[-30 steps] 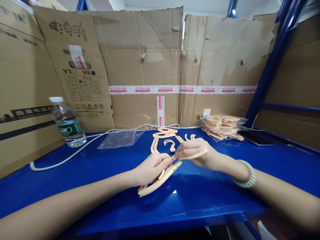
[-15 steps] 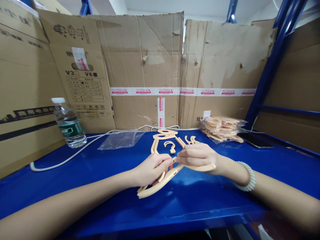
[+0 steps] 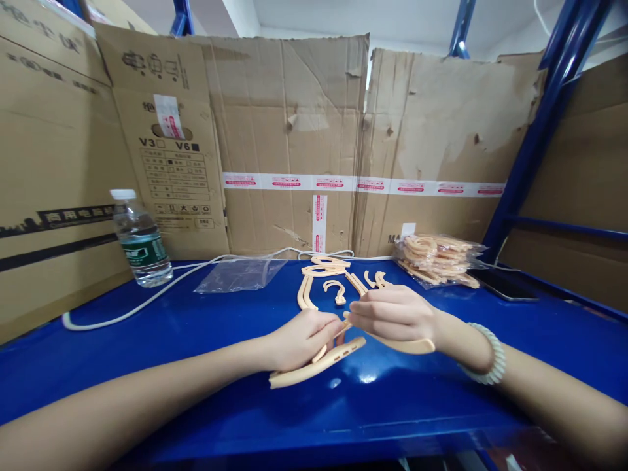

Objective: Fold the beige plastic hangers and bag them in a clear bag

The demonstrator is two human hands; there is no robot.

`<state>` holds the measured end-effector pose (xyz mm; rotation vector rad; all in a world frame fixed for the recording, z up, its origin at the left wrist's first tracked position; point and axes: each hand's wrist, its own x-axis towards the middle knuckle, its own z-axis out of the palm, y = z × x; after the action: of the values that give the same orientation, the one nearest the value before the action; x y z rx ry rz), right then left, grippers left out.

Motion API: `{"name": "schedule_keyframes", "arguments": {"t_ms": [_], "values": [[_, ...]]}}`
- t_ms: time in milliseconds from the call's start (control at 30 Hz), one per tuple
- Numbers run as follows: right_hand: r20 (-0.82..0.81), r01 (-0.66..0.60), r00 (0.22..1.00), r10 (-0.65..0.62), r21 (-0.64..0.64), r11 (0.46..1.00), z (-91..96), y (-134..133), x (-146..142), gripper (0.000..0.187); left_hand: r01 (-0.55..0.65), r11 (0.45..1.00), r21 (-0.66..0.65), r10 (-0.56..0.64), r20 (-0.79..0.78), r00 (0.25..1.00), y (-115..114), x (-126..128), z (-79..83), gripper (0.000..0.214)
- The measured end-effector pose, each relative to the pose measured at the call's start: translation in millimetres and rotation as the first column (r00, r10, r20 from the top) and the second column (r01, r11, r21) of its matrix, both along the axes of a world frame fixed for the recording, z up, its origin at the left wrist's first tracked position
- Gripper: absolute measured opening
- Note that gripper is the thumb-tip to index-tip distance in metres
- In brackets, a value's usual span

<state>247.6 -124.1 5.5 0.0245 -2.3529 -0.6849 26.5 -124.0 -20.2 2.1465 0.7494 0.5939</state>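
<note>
My left hand point(image 3: 301, 340) is closed around a curved peach plastic arm piece point(image 3: 314, 369) that rests low over the blue shelf surface point(image 3: 196, 366). My right hand point(image 3: 392, 314), with a white bead bracelet at the wrist, pinches a second curved peach piece point(image 3: 412, 345) whose end sticks out below the palm. The fingertips of both hands meet where the two pieces come together. Just behind the hands lie loose peach parts point(image 3: 326, 278), among them a small hook point(image 3: 336, 288).
A clear plastic bag point(image 3: 240, 275) lies at the back left, a water bottle point(image 3: 140, 239) beside a white cable point(image 3: 147, 297). A bagged stack of peach parts point(image 3: 436, 258) and a dark phone point(image 3: 505, 284) sit back right. Cardboard boxes point(image 3: 294, 131) wall the shelf.
My right hand has turned its piece so the free end swung from pointing up-right to hanging below the palm. Both hands dropped slightly lower over the shelf.
</note>
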Motion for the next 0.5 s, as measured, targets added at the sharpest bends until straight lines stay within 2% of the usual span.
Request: {"name": "schedule_keyframes", "arguments": {"t_ms": [67, 100, 167, 200, 233, 300, 367, 400, 433, 467, 500], "values": [[-0.076, -0.009, 0.997, -0.001, -0.130, 0.991, 3.6, 6, 4, 0.015, 0.005, 0.985, -0.172, 0.006, 0.067, 0.998, 1, 1, -3.4, 0.044], [-0.151, 0.000, 0.988, -0.036, -0.233, 0.972, 6.5, 11, 8, 0.017, 0.018, 0.960, -0.279, 0.015, 0.114, 0.993, 2, 2, -4.8, 0.043], [-0.282, 0.052, 0.938, -0.200, -0.458, 0.888, 13.2, 26, 20, 0.017, 0.074, 0.887, -0.455, 0.038, 0.232, 0.972, 5, 5, -6.4, 0.042], [-0.294, 0.106, 0.900, -0.322, -0.568, 0.816, 16.3, 34, 27, 0.016, 0.107, 0.852, -0.513, 0.054, 0.288, 0.956, 7, 6, -6.5, 0.040], [-0.251, 0.169, 0.859, -0.446, -0.682, 0.711, 18.8, 43, 35, 0.019, 0.130, 0.817, -0.561, 0.081, 0.334, 0.939, 8, 7, -6.0, 0.037], [-0.036, 0.297, 0.791, -0.610, -0.849, 0.436, 20.8, 58, 50, 0.037, 0.142, 0.754, -0.641, 0.155, 0.384, 0.910, 10, 9, -4.0, 0.030], [0.233, 0.426, 0.720, -0.654, -0.892, 0.151, 18.8, 68, 61, 0.055, 0.155, 0.706, -0.691, 0.210, 0.413, 0.886, 10, 10, -1.7, 0.024], [0.344, 0.480, 0.678, -0.650, -0.877, 0.037, 16.7, 71, 63, 0.060, 0.172, 0.689, -0.704, 0.218, 0.428, 0.877, 10, 10, -0.8, 0.023], [0.423, 0.519, 0.639, -0.643, -0.853, -0.045, 14.1, 73, 65, 0.063, 0.191, 0.678, -0.710, 0.220, 0.444, 0.869, 10, 10, -0.1, 0.022], [0.470, 0.545, 0.605, -0.643, -0.833, -0.096, 11.3, 75, 64, 0.065, 0.204, 0.672, -0.712, 0.223, 0.457, 0.861, 10, 9, 0.2, 0.020], [0.494, 0.560, 0.578, -0.649, -0.819, -0.124, 8.5, 76, 64, 0.065, 0.209, 0.665, -0.717, 0.232, 0.465, 0.855, 10, 8, 0.3, 0.018]]}}
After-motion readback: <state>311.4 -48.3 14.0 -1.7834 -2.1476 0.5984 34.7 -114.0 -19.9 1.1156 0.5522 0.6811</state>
